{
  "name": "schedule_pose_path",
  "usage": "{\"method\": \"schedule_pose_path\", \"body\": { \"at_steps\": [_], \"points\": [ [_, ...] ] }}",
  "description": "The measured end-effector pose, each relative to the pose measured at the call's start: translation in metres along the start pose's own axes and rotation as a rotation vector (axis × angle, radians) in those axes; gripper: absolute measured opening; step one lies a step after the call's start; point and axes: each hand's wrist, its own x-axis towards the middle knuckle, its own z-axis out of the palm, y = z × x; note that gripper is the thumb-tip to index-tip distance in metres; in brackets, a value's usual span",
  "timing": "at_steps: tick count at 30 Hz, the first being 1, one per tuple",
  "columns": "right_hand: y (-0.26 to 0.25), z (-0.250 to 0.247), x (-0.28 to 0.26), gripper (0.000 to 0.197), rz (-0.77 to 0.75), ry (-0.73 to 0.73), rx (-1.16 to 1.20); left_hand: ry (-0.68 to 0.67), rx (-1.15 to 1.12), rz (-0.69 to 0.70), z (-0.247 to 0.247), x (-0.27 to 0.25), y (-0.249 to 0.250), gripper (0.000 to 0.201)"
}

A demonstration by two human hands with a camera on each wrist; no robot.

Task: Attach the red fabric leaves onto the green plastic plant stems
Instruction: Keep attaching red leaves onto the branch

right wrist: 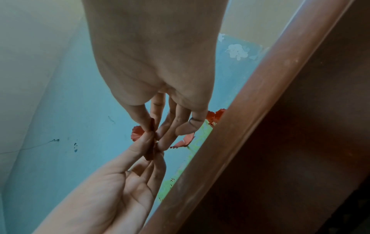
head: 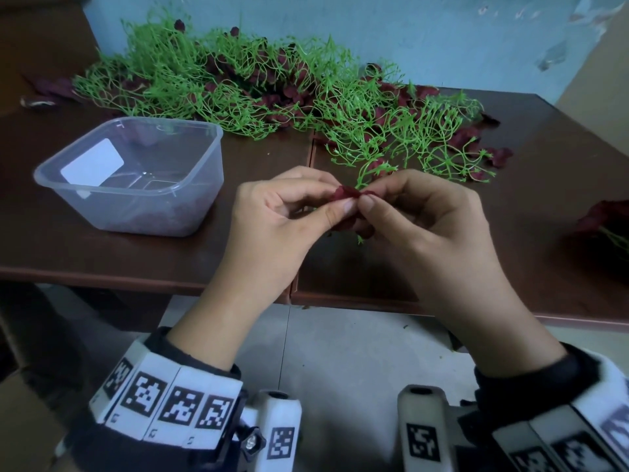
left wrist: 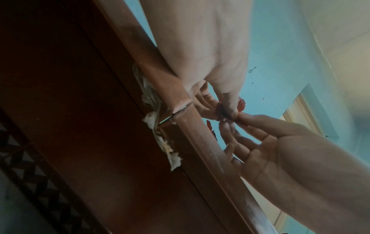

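A: Which step is this?

B: Fitting one leaf. The left hand (head: 272, 212) and right hand (head: 418, 216) meet above the front edge of the table (head: 238, 264), thumbs and forefingers pinched together on a red leaf (head: 345, 194), with a thin green stem (head: 366, 175) running up out of the pinch toward the pile. I judge the leaf is being pushed onto a stem tip.

A: Is it on yet?

B: Can't tell. The joint is hidden between the fingertips in the head view, and the wrist views show only red fabric squeezed there.

A: Which hand has which part?

B: Both are clamped at the same spot; which one holds the stem isn't clear.

A: What does the next move call for?

B: Probably a small, steady push along the stem while the other hand keeps the tip from bending, then a look to check the leaf has seated. The stem seems thin and springy, so it could slip aside.

A: Where's the rest?

B: A big tangle of stems (head: 258, 86) with dark red leaves among them lies along the back of the table. A clear tub (head: 190, 212) sits to the left; a reddish mass shows dimly through its wall.

A: Any writing?

B: No brand or words. The tub has a blank white label (head: 92, 166), and the wrist bands (head: 163, 403) carry only black-and-white square code marks.
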Motion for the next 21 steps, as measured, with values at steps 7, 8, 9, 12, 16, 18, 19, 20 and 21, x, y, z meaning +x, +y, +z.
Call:
{"method": "schedule_pose_path", "body": {
  "at_steps": [7,8,9,12,16,18,19,20,21],
  "points": [
    [0.0022,0.0035,-0.0026,0.01,0.074,0.02,0.05,0.001,0.028,0.022,0.0002,0.0002,-0.0002,0.012],
    [0.0026,0.0029,-0.0021,0.01,0.095,0.016,0.063,-0.006,0.027,0.021,-0.0006,0.0005,0.0002,0.012],
    [0.0035,0.0021,-0.0013,0.011,0.12,0.012,0.082,-0.011,0.031,0.023,-0.0008,0.0005,0.0008,0.012],
    [0.0074,0.0001,0.0015,0.014,0.21,0.003,0.184,-0.035,0.059,0.037,0.0008,-0.0015,0.0032,0.014],
    [0.0097,-0.0015,0.0026,0.01,0.257,0.037,0.242,-0.042,0.087,0.053,0.0043,-0.0028,0.001,0.011],
    [0.0086,-0.0023,0.0025,0.011,0.246,0.055,0.237,-0.046,0.082,0.04,0.006,-0.0021,0.0007,0.01],
    [0.0081,-0.0025,0.0026,0.011,0.236,0.059,0.232,-0.047,0.078,0.032,0.0069,-0.0017,0.0007,0.009],
    [0.0077,-0.0027,0.0028,0.01,0.225,0.062,0.225,-0.048,0.07,0.024,0.0073,-0.0014,0.0004,0.008],
    [0.0078,-0.0032,0.003,0.009,0.212,0.067,0.216,-0.051,0.049,0.014,0.008,-0.0012,0.0004,0.008]
  ]
}}
